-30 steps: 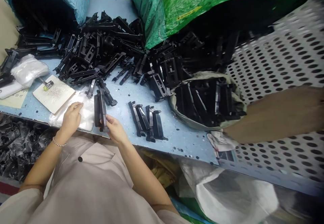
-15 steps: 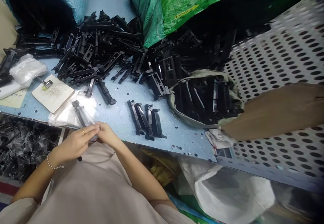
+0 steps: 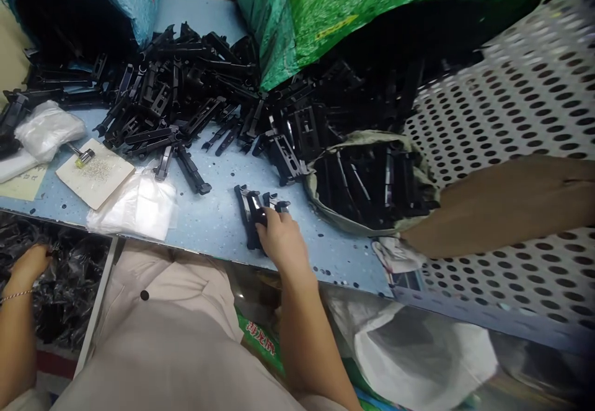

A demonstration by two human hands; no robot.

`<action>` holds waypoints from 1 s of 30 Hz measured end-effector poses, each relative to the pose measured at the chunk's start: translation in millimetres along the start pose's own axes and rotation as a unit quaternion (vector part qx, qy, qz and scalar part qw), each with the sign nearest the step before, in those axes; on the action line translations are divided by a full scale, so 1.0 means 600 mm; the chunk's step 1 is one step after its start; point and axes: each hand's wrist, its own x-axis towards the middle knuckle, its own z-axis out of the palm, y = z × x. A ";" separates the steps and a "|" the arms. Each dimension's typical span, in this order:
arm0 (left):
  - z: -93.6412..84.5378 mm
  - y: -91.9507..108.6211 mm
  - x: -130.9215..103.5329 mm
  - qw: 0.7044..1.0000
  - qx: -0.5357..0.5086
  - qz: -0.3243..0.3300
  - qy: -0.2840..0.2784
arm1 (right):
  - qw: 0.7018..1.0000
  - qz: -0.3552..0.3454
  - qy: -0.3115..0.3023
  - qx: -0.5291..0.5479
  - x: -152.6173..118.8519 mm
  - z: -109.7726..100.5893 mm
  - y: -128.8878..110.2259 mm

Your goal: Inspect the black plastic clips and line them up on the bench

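Note:
On the blue table, my right hand [image 3: 282, 237] is closed on a black plastic part in a small row near the front edge. Its fingers partly hide the row, and another black part [image 3: 247, 216] shows just left of them. Far to the left, my left hand [image 3: 30, 266] is low over black parts in clear bags [image 3: 65, 287] below table level; its fingertips are too blurred to read. A stack of clear plastic bags [image 3: 134, 206] lies at the table edge between the hands.
Behind is a heap of black parts [image 3: 162, 101], with a blue sack [image 3: 149, 2] and a green sack [image 3: 283, 39]. A cloth-rimmed container [image 3: 316, 203] holds more parts. A pale square board [image 3: 100, 181] lies left; a perforated metal surface [image 3: 502, 194] is right.
My hands have separated. The left moved down-left to the bagged parts, and the right moved right to the row. The bagged part that was between them is out of my right hand.

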 end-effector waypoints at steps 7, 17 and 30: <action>0.045 0.271 -0.030 0.946 -0.243 0.181 -0.115 | 0.997 0.030 -0.065 0.004 -0.015 0.011 0.006; 0.146 0.452 0.044 0.919 -0.253 0.295 0.060 | 0.742 -0.005 -0.174 0.647 -0.044 0.014 -0.071; 0.097 0.385 -0.001 0.878 -0.325 0.309 0.170 | 0.512 0.064 -0.332 0.789 0.019 0.048 -0.239</action>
